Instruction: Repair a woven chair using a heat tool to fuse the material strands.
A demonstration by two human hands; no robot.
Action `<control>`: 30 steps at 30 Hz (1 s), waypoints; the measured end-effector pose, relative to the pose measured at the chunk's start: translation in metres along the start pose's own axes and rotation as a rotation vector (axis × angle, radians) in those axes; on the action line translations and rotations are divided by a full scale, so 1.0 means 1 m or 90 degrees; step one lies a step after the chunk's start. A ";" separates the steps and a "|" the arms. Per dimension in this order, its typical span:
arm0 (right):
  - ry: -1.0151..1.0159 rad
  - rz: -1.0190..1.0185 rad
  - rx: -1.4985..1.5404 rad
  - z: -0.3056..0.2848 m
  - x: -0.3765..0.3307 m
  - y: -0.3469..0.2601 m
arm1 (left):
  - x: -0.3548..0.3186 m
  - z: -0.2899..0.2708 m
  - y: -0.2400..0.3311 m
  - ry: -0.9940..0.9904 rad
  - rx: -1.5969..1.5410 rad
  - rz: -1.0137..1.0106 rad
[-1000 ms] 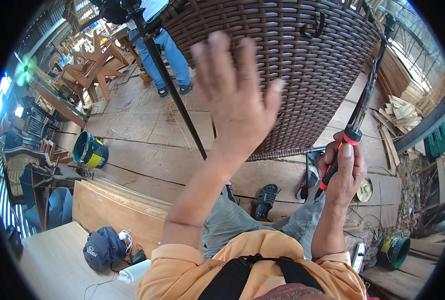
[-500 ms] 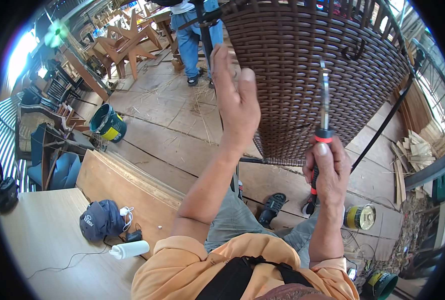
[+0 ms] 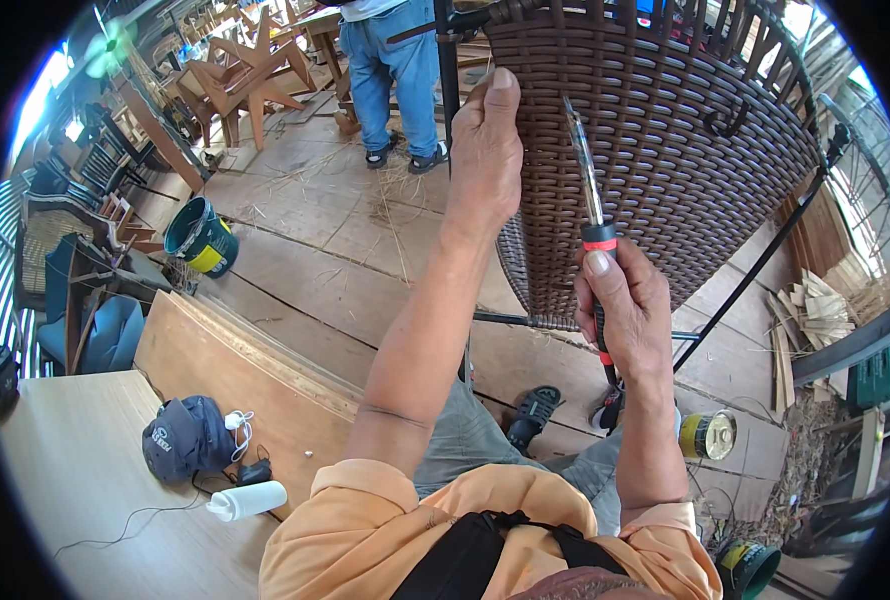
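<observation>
My right hand [image 3: 625,300] is wrapped around the black-and-red handle of a soldering iron [image 3: 587,170]. Its long metal shaft points up and slightly left, and the tip lies in front of the brown woven panel [image 3: 655,140] of a wicker piece. At the panel's upper left edge is my left hand [image 3: 487,160], thumb up and fingers curled. Whatever those fingers hold, if anything, is hidden. A dark metal frame bar [image 3: 449,60] rises just beyond them. A loose curled strand [image 3: 730,118] sticks out from the panel's right part.
Boards [image 3: 255,350] and a light tabletop [image 3: 75,450] are at my left, with a dark cap [image 3: 187,440] and white bottle [image 3: 249,501] on it. A green bucket [image 3: 202,238] stands on the floor. Another person [image 3: 390,80] stands beyond. Wood strips [image 3: 815,310] lie at right.
My left hand has gone from stretched fingers to curled ones and moved slightly right, to the panel's edge. My right hand has brought the soldering iron leftward, its tip now tilted left.
</observation>
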State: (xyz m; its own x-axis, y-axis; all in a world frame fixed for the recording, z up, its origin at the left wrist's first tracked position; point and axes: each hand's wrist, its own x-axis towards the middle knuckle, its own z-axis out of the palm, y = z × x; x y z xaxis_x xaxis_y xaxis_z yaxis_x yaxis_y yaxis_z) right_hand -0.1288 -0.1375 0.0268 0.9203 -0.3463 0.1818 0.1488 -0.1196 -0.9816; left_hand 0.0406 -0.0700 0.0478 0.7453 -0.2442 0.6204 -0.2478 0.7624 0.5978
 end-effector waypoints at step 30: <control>-0.011 0.029 0.013 0.023 0.011 -0.004 | -0.001 0.000 0.003 0.041 -0.040 -0.032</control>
State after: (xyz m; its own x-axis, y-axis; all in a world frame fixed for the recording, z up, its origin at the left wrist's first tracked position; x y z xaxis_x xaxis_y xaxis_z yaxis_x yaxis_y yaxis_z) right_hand -0.1106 -0.1197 0.0312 0.9324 -0.3349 0.1362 0.1142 -0.0847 -0.9898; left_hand 0.0393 -0.0670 0.0490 0.7949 -0.2454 0.5549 -0.1707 0.7871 0.5927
